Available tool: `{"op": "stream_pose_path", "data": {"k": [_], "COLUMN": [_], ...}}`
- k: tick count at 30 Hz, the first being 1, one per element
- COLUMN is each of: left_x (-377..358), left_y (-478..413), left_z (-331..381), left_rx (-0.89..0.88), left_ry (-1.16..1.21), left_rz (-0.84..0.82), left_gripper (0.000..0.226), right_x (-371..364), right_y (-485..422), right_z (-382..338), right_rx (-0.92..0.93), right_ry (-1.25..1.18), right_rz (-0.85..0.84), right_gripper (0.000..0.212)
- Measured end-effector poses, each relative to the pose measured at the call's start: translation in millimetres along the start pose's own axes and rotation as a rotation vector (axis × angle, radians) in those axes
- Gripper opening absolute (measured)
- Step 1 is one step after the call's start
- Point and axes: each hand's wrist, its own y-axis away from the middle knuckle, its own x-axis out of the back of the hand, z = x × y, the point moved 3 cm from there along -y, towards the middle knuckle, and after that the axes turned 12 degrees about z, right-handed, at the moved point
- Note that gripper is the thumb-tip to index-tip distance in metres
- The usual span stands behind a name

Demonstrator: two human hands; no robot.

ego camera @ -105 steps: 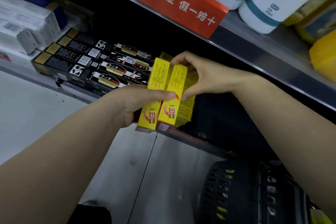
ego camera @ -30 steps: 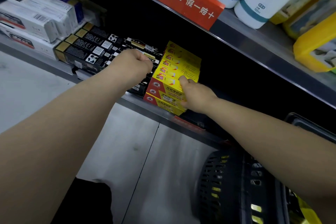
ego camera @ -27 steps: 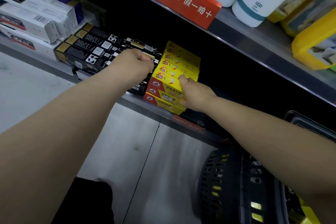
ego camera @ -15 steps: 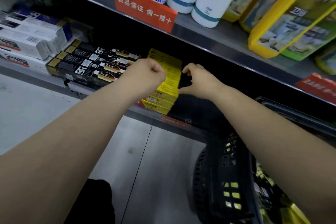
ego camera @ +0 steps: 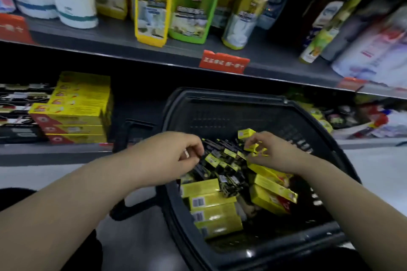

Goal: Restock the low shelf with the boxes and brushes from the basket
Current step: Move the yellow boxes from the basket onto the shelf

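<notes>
Inside the basket (ego camera: pixel 231 94), the right hand (ego camera: pixel 278 154) pinches a yellow pack (ego camera: pixel 252 148), the left hand (ego camera: pixel 167 158) grips unclearly; tangled brush packs (ego camera: pixel 222 156) may snag and drop.

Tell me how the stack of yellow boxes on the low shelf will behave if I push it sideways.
The stack of yellow boxes would probably shear rather than move as one, since it is separate boxes whose layers sit offset. The flat-sided cartons should slide, not roll. The top layers look likeliest to slip off first.
</notes>
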Motion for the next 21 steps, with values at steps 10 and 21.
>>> {"op": "stream_pose_path", "data": {"k": [10,21], "left_x": [-85.3,-108.7], "left_y": [-28.4,-56.1], "left_z": [27.3,21.7], "left_rx": [-0.043,0.084], "left_ry": [-0.125,0.012], "left_rz": [-0.243,-0.175], "left_gripper": [0.022,0.022], "right_x": [-69.9,-52.7], "right_y": [26.3,-35.5], "right_z": [138.9,116.7], "right_rx": [-0.330,-0.171], "right_ry": [0.431,0.427], "right_rz": [-0.219,-0.085], "right_gripper": [0.073,0.064]}}
